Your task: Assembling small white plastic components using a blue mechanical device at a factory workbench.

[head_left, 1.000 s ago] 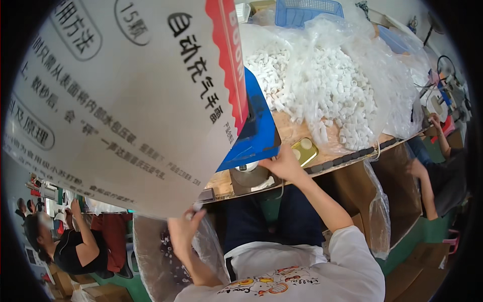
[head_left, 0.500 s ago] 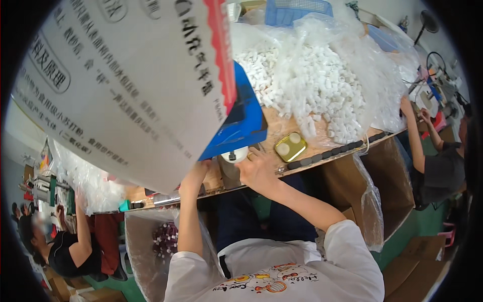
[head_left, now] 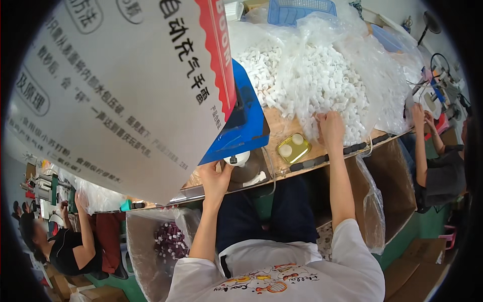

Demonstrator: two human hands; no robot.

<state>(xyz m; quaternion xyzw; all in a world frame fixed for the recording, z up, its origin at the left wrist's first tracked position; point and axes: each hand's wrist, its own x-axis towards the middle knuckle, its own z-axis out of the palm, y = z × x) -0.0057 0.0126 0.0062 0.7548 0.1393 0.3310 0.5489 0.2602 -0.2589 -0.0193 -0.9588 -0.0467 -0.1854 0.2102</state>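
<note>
right hand [head_left: 330, 132] has shifted from near the blue machine [head_left: 246, 123] to the near edge of the white pieces [head_left: 334, 83]; left hand [head_left: 216, 177] now sits beside the machine's white round part [head_left: 241, 158]. work thus spans heap and machine. right fingers curled, left thumb and fingers bunched; cannot tell if either pinches anything. pieces: short, tube-like, matt, heaped on wood-grained tabletop [head_left: 274, 127]. about them, crinkled clear film [head_left: 390, 95]; nearer, a glossy gold tin [head_left: 302, 152], pale discs [head_left: 285, 151] inside.
</note>
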